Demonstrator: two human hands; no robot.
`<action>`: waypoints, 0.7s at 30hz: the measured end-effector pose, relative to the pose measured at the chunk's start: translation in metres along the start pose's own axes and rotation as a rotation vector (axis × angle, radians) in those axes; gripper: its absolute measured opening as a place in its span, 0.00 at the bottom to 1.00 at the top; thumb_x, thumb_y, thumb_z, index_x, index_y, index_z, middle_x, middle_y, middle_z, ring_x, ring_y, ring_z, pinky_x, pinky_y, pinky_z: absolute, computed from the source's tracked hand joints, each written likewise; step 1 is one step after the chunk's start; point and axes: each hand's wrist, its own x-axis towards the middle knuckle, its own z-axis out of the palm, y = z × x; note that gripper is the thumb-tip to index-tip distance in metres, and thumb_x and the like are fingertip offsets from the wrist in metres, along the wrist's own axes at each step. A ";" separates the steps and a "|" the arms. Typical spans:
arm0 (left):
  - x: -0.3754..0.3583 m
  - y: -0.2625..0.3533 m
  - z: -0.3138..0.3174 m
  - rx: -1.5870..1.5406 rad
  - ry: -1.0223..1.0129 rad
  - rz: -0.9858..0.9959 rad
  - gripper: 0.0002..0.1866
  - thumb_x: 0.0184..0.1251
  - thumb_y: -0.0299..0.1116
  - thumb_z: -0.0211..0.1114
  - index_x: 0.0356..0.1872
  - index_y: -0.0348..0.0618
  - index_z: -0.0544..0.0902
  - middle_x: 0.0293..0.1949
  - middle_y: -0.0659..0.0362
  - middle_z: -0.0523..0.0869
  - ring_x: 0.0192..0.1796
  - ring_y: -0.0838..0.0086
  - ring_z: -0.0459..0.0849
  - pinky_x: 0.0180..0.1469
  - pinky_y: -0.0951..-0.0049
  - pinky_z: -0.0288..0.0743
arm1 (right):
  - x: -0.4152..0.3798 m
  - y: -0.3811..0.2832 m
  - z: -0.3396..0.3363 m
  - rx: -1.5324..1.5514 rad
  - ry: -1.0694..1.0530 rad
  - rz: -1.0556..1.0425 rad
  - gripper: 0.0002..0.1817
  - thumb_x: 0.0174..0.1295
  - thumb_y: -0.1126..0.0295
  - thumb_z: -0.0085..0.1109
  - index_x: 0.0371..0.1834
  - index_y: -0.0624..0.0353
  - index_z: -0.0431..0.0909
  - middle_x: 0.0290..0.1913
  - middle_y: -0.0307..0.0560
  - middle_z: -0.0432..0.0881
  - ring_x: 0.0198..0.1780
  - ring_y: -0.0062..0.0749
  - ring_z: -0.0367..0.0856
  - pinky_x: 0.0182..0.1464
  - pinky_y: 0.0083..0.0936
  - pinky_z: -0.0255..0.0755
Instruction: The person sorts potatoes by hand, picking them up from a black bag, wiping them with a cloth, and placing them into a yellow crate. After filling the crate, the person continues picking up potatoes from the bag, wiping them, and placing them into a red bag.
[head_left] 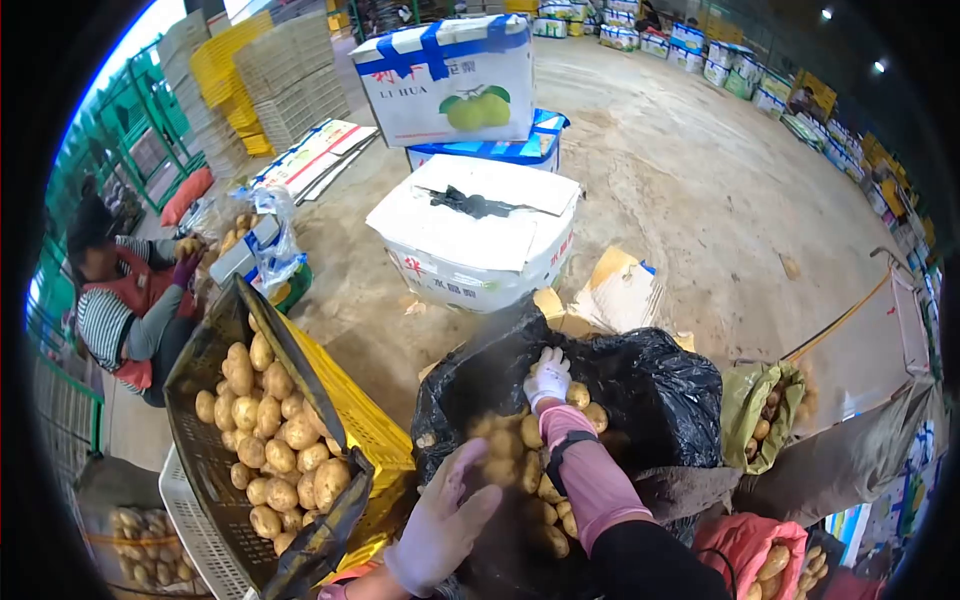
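Note:
Potatoes [555, 490] lie in a black plastic bag [655, 400] spread open in front of me; some at its left side are smeared by motion. My right hand [548, 378], in a pale glove, reaches to the bag's far side beside the potatoes, its fingers stretched against the black plastic. My left hand [445, 525], also gloved, hovers above the near left side of the bag with fingers apart and nothing in it. Left of that hand, a yellow crate [368, 400] with a dark liner holds many more potatoes [275, 440].
White fruit cartons [475, 225] stand ahead. A person [135, 315] at left handles potatoes. An olive sack [738, 425] and a red sack [715, 540] of potatoes sit at right. Torn cardboard [620, 290] lies beyond the bag; stacked crates [290, 85] stand far left.

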 end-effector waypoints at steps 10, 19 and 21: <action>-0.003 0.005 0.013 -0.060 -0.038 0.015 0.26 0.76 0.32 0.57 0.70 0.33 0.64 0.67 0.49 0.71 0.71 0.65 0.69 0.74 0.66 0.59 | -0.007 0.010 -0.017 0.134 -0.216 0.061 0.32 0.47 0.58 0.73 0.54 0.59 0.72 0.56 0.61 0.70 0.58 0.58 0.76 0.58 0.44 0.75; -0.029 0.001 0.029 -0.196 0.000 0.136 0.27 0.73 0.35 0.62 0.68 0.35 0.68 0.62 0.53 0.75 0.65 0.71 0.72 0.68 0.72 0.64 | -0.042 0.009 -0.124 0.579 -0.617 -0.115 0.33 0.45 0.60 0.74 0.56 0.59 0.77 0.44 0.51 0.84 0.45 0.37 0.83 0.48 0.31 0.78; -0.029 -0.005 0.028 -0.124 -0.036 0.133 0.28 0.74 0.37 0.62 0.69 0.36 0.66 0.62 0.54 0.74 0.66 0.72 0.71 0.67 0.71 0.65 | -0.056 0.003 -0.171 0.688 -0.592 -0.252 0.32 0.47 0.66 0.75 0.56 0.62 0.75 0.35 0.44 0.83 0.39 0.25 0.80 0.41 0.26 0.77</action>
